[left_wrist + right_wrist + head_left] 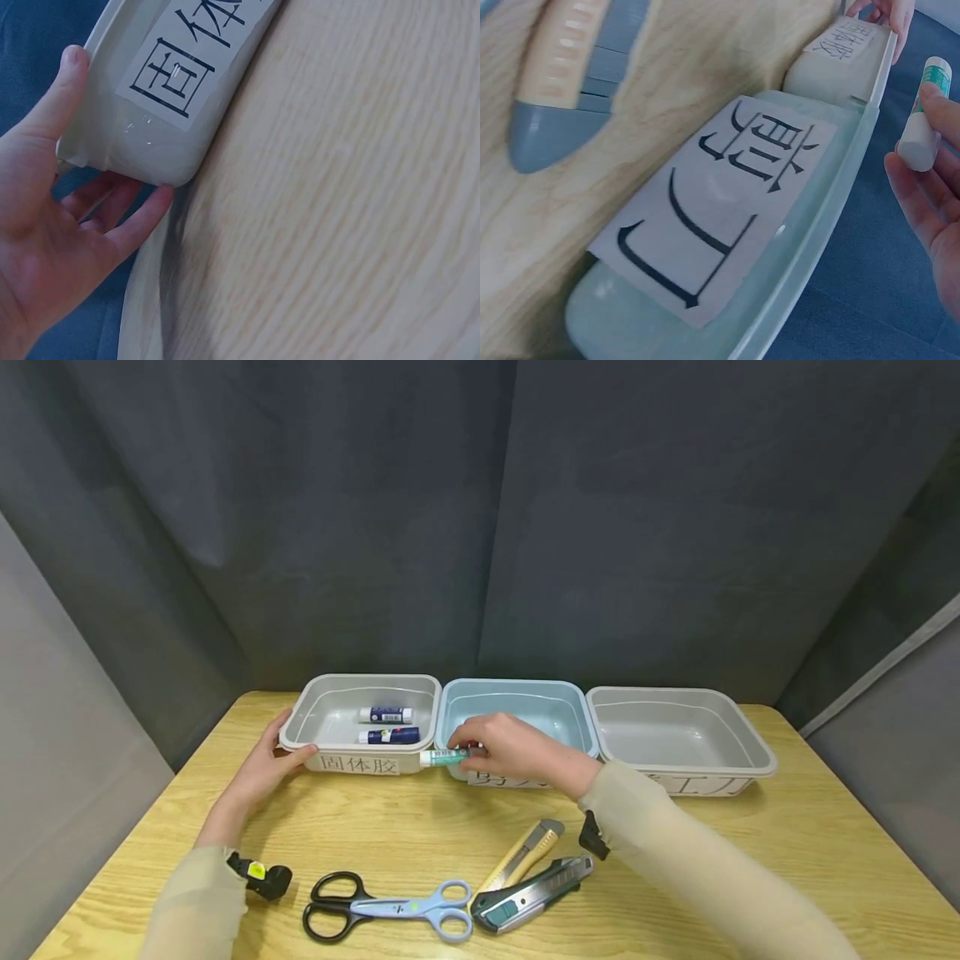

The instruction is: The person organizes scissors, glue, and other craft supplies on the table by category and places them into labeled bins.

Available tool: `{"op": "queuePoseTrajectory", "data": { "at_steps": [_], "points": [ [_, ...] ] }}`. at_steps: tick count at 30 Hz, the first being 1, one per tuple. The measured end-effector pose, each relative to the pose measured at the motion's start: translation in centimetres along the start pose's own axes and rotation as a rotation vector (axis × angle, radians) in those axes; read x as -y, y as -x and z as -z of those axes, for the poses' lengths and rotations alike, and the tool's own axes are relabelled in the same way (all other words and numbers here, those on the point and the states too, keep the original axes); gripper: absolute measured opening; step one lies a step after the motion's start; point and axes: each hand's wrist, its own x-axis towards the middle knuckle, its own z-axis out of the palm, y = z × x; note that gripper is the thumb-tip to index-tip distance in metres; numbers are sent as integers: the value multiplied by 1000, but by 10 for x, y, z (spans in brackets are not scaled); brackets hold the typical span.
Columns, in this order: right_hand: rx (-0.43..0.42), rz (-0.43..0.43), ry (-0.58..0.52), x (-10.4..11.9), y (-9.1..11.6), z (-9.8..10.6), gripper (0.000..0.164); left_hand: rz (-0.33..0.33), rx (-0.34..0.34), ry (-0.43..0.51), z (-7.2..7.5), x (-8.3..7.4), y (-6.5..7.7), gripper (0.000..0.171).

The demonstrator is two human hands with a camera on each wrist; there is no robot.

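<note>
In the head view, my right hand (510, 745) pinches a green-and-white glue stick (444, 757) above the front rim of the blue bin (517, 687). The right wrist view shows this glue stick (919, 146) between thumb and fingers. At the left, my left hand (264, 768) holds the near left corner of a grey bin (318, 727), thumb at the front rim and fingers round the side. Two dark blue glue sticks, one (387, 715) behind the other (390, 737), lie inside that bin. Its paper label (176, 79) faces the left wrist camera.
Another grey bin (757, 760) stands at the right end of the row. Nearer on the wooden table (360, 835) lie black-handled and blue-handled scissors (405, 907), a yellow utility knife (517, 856) and a dark green and silver one (532, 893). A dark curtain (480, 527) hangs behind.
</note>
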Motion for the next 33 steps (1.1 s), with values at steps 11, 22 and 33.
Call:
{"op": "queuePoseTrajectory", "data": {
  "at_steps": [11, 22, 33],
  "points": [
    [-20, -27, 57, -4, -27, -10, 21, 1, -15, -3, -2, 2, 0, 89],
    [-49, -98, 53, -5, -53, -23, 20, -16, -9, 2, -2, 1, -1, 87],
    [-63, -211, -49, -4, -75, -35, 23, -10, -5, -3, -2, 2, -2, 87]
  ]
}}
